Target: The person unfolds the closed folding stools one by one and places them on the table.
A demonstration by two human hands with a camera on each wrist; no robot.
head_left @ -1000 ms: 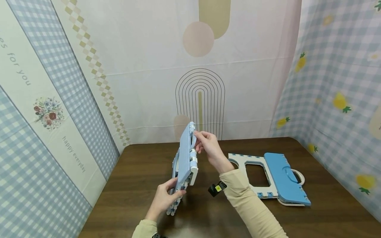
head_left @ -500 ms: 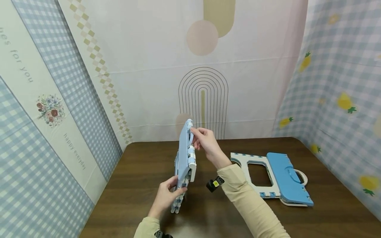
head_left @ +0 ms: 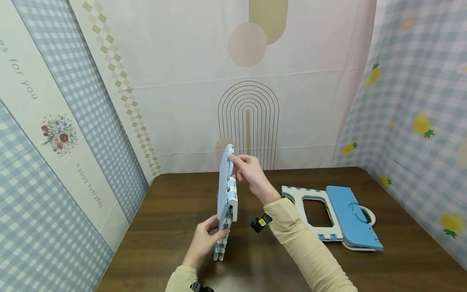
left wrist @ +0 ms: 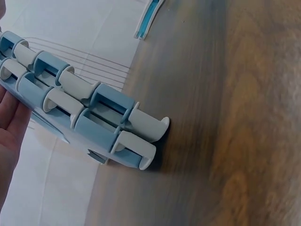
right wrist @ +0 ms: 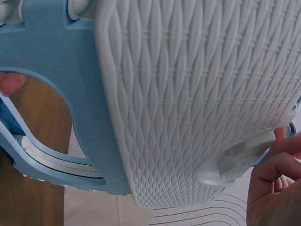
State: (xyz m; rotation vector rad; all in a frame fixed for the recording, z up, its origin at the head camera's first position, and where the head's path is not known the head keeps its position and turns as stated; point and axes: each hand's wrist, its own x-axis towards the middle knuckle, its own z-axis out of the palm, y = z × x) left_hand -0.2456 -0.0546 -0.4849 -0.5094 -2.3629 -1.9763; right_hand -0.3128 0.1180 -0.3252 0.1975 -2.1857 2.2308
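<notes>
A light blue and white plastic folding stool [head_left: 224, 186] stands nearly upright on edge at the middle of the table, folded thin. My left hand [head_left: 203, 240] grips its near side low down, thumb on one face and fingers on the other. At the top, my right hand [head_left: 251, 172] pinches the stool's carry handle. Hinge knuckles [left wrist: 101, 108] along the folded stool's edge fill the left wrist view, the lowest close to the table. In the right wrist view, the woven-textured white panel [right wrist: 202, 84] sits beside the blue leg frame [right wrist: 87, 94], with my right fingers at the handle.
A second folding stool [head_left: 359, 221], brighter blue and white, lies flat on the right of the dark wooden table [head_left: 164, 227], its handle pointing right. Patterned cloths hang behind the table and along both sides.
The held stool has turned more edge-on and upright, and its leg frame has swung in close against the panel. My right hand has shifted slightly left with the handle; both hands keep their hold.
</notes>
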